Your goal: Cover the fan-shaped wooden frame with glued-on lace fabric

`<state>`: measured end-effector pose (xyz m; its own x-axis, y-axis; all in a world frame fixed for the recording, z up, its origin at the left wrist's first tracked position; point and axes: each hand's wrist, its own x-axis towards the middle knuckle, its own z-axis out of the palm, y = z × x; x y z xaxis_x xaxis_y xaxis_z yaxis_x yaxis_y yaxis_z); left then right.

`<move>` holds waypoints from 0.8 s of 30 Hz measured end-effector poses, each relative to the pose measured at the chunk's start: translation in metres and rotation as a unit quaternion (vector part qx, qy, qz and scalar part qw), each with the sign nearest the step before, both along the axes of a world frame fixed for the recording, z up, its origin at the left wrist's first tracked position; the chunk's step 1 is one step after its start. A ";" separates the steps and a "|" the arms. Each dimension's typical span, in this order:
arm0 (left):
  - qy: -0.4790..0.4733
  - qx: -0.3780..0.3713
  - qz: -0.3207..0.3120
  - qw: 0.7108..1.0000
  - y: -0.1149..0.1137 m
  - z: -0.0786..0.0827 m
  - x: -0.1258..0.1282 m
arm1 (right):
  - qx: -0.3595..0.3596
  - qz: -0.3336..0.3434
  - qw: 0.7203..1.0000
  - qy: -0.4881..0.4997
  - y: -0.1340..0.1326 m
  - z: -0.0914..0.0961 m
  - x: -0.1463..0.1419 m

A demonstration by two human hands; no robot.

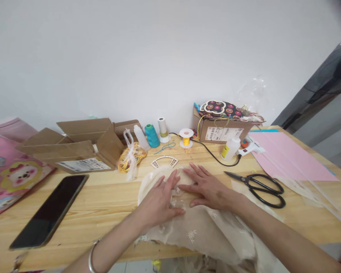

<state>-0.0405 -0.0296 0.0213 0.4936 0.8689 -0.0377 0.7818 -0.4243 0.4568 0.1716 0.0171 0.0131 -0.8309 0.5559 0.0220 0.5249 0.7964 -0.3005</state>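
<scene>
Sheer cream fabric embroidered with small white flowers lies over the table and hangs past its front edge. Both palms face down on it. My left hand touches the cloth with its fingers stretched out. Beside it, my right hand rests with its fingers spread, its fingertips close to the left ones. Under the cloth, a rounded pale shape shows by my left hand, partly hidden. Just beyond my fingers lies a white cut-out arc piece. Black-handled scissors lie to the right of my right hand.
A phone and an opened cardboard box are at left. Behind stand a teal thread cone, a yellow wire spool and a filled box. A glue bottle, a corded glue gun and pink sheets are at right.
</scene>
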 end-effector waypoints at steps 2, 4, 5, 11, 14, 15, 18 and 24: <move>0.001 -0.009 0.005 1.000 0.001 0.002 0.001 | -0.001 -0.001 1.000 0.000 0.000 0.000 0.000; 0.006 -0.012 0.006 1.000 0.002 0.003 0.001 | 0.003 -0.016 1.000 0.004 0.000 0.000 -0.001; 0.009 -0.011 0.006 1.000 0.002 0.003 0.001 | 0.004 -0.020 1.000 0.005 0.000 0.000 -0.002; 0.035 0.024 -0.021 0.999 0.001 0.001 -0.003 | 0.004 0.015 1.000 0.014 -0.003 0.001 0.000; 0.069 0.037 -0.060 0.995 -0.001 -0.002 -0.007 | 0.017 -0.015 0.999 0.026 -0.003 0.004 0.005; 0.084 0.042 -0.073 0.993 -0.001 -0.003 -0.008 | 0.022 -0.026 0.999 0.028 -0.003 0.005 0.005; 0.117 0.062 -0.091 0.987 -0.001 -0.004 -0.011 | 0.024 -0.027 0.999 0.019 -0.004 0.006 0.005; 0.142 0.058 -0.093 0.984 0.000 -0.004 -0.012 | 0.007 0.004 1.000 -0.018 -0.011 0.000 0.004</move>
<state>-0.0525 -0.0297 0.0173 0.6279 0.7715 -0.1030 0.7752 -0.6080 0.1715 0.1757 0.0063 0.0129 -0.8357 0.5493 0.0001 0.5288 0.8046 -0.2702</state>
